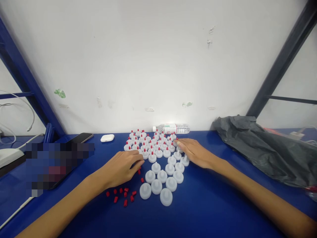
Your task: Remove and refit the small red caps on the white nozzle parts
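Many white nozzle caps stand on the blue table (205, 205). Those at the back wear small red tips (152, 153); the nearer white nozzle caps (156, 187) have bare nozzles. My left hand (125, 167) hovers at the left side of the group, fingers curled and thumb close to the index finger; what it holds, if anything, is hidden. Loose red tips (125, 195) lie below and beside it. At the right back edge my right hand (194, 150) has thumb and fingers closed about a red-tipped white nozzle cap (175, 142), partly covered by the fingers.
A clear plastic bottle (183, 128) lies on its side against the wall. White earbud case (107, 138) and dark phone (83, 137) are at left, near a blurred-out patch. A dark grey plastic bag (250, 152) spreads over the right side. Blue metal posts (32, 72) frame the table.
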Demonstrator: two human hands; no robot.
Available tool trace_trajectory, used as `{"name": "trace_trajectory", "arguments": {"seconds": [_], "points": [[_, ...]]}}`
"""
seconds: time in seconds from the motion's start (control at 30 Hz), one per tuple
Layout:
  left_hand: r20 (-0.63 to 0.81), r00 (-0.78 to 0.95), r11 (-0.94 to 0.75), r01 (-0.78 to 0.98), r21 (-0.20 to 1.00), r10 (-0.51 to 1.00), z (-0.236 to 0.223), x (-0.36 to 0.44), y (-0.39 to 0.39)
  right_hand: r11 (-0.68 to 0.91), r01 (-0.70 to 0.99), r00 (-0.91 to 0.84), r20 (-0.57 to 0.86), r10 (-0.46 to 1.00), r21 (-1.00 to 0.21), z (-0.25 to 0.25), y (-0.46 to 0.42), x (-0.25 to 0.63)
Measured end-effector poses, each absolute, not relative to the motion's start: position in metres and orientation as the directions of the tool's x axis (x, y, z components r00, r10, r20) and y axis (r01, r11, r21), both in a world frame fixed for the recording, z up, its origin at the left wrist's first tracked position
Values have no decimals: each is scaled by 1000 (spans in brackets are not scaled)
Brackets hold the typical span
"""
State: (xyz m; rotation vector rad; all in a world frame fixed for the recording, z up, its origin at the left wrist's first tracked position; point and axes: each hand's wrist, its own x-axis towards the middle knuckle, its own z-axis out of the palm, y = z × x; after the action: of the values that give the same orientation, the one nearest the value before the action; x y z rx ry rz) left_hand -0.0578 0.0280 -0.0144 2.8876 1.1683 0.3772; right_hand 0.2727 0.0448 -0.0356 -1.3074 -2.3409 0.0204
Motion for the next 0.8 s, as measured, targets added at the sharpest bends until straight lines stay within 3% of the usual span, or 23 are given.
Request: {"name": "trace_trajectory", "arguments": {"seconds": [0.33,0.5,0.8], "points": [[303,634,-690,713,124,711,-7,-59,26,617,743,-371,610,700,-257,-13,27,257],[402,627,-726,669,163,668,-6,-56,20,757,629,-542,600,589,-175,-15,10,235],[381,746,-817,575,47,547,-11,-38,2,915,398,-736,572,361,-65,-16,-11,203]]}}
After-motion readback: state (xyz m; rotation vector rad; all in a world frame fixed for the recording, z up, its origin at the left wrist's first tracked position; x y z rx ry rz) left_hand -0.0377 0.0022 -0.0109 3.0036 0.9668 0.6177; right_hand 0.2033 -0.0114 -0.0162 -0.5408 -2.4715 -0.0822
